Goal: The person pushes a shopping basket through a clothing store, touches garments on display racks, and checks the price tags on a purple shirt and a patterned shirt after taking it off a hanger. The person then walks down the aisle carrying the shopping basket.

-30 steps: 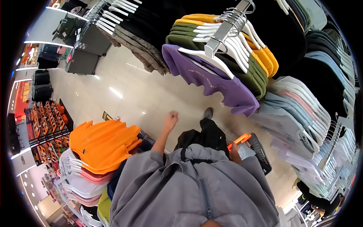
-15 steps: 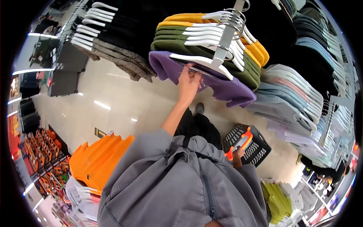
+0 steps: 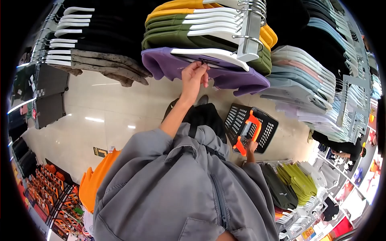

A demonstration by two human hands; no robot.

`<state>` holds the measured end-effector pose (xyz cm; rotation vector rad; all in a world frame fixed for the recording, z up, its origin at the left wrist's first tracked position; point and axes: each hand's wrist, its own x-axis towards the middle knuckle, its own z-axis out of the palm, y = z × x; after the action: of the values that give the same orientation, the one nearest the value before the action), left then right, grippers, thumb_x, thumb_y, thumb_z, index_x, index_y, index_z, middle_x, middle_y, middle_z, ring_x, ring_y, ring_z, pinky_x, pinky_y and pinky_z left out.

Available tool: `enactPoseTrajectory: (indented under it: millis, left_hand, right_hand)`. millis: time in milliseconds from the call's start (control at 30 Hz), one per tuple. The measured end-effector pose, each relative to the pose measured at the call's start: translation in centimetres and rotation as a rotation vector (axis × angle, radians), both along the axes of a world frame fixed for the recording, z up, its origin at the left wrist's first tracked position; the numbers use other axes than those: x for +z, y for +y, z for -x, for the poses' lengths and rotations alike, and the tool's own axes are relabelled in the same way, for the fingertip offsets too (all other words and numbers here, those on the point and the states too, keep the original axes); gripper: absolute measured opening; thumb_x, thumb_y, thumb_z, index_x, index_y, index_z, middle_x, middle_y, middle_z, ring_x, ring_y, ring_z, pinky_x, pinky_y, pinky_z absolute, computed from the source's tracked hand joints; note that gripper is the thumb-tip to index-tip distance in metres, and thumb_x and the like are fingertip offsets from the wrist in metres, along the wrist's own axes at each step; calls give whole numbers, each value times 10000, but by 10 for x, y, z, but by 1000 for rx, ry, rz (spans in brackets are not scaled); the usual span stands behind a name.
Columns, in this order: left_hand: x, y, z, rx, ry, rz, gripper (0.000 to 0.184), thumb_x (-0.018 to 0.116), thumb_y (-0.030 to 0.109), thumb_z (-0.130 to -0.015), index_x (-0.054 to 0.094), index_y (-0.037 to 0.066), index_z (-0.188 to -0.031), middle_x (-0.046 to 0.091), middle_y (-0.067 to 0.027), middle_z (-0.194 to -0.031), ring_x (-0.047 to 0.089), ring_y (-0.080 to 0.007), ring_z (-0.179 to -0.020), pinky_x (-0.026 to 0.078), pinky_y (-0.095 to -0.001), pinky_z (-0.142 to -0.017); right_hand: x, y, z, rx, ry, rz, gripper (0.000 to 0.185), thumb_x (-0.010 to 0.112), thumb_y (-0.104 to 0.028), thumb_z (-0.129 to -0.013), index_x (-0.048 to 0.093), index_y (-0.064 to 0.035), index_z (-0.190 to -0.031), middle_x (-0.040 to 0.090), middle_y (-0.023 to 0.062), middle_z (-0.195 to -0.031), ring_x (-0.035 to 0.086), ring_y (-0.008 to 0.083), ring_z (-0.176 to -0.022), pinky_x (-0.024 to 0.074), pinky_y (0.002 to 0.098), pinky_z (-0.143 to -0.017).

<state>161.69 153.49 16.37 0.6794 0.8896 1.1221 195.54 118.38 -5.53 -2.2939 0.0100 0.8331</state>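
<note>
We could pass our left hand (image 3: 194, 80) leftward above the tiled floor (image 3: 116, 106); ahead, the purple T-shirt (image 3: 161, 62) and packed olive-green shirts (image 3: 165, 39) block it, with the metal rail (image 3: 249, 42) to its right. The black shopping basket (image 3: 235, 120) obstructs our right hand (image 3: 251, 146) in front.

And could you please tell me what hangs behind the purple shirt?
Behind the purple shirt hang green shirts, then yellow shirts, on white hangers; their lower parts are covered from view.
</note>
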Motion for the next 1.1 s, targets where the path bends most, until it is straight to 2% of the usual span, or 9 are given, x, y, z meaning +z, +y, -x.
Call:
enactPoseTrajectory:
  millis: [333, 433, 500, 633, 700, 833, 900, 1033, 1100]
  left_hand:
    - [2, -11, 9, -53, 303, -196, 125, 555, 75, -895, 603, -26, -949, 515, -3, -667, 469, -57, -556, 375, -207, -491]
    - [-1, -15, 14, 62, 449, -373, 99, 588, 58, -866, 618, -14, -926, 555, -37, -792, 456, -66, -526, 366, -202, -491]
    - [4, -18, 15, 98, 606, -503, 133, 570, 62, -884, 613, -12, -986, 509, -37, -917, 479, -69, -589, 385, -210, -512]
    - [14, -22, 9, 77, 598, -487, 160, 562, 73, -891, 606, 1, -1027, 504, -56, -1001, 527, -76, -638, 402, -208, -517]
    - [11, -21, 7, 56, 432, -380, 188, 579, 50, -863, 578, -16, -1039, 563, -75, -1017, 615, -107, -643, 441, -209, -514]
    - [12, -20, 7, -30, 262, -237, 221, 559, 67, -881, 547, -16, -1086, 594, -78, -1011, 612, -113, -620, 452, -206, -519]
    - [12, -18, 8, -88, 88, -159, 224, 552, 65, -884, 538, -19, -1090, 621, -88, -965, 608, -117, -607, 457, -209, -522]
    - [5, -16, 8, -135, -66, -60, 241, 569, 61, -864, 538, -19, -1089, 631, -100, -899, 598, -123, -582, 456, -221, -519]
    - [4, -17, 8, -213, -218, 68, 246, 584, 69, -843, 547, -18, -1070, 634, -114, -880, 596, -136, -586, 456, -235, -517]
  right_hand:
    - [22, 4, 13, -25, 49, 1, 136, 539, -81, -743, 536, -4, -630, 413, 10, -467, 382, 119, -338, 299, 269, -317]
    - [21, 6, 15, -3, 22, 25, 135, 544, -81, -735, 522, -9, -623, 416, 11, -466, 389, 121, -337, 306, 273, -315]
    - [21, 6, 15, -12, 43, 13, 139, 553, -83, -727, 510, -10, -617, 421, 13, -466, 402, 123, -340, 316, 276, -317]
    - [-9, -8, 11, 19, -29, 45, 145, 587, -94, -700, 517, -5, -610, 463, 35, -480, 449, 139, -359, 345, 292, -341]
    - [-13, -11, 12, 45, -83, 90, 145, 594, -99, -696, 529, 5, -619, 481, 43, -489, 471, 145, -375, 369, 296, -361]
    - [-5, -16, 21, 69, 17, 42, 140, 590, -87, -699, 554, 30, -631, 501, 50, -496, 497, 154, -408, 395, 313, -397]
    - [-4, -15, 26, 149, -82, 73, 145, 538, -78, -768, 496, -45, -633, 401, -2, -479, 394, 112, -349, 304, 274, -316]
    - [0, -17, 31, 209, -157, 77, 130, 522, -70, -761, 510, -39, -636, 395, 0, -464, 383, 114, -337, 297, 277, -310]
    - [7, -18, 30, 165, -91, 71, 127, 559, -76, -727, 540, 0, -627, 459, 32, -481, 448, 136, -377, 346, 297, -355]
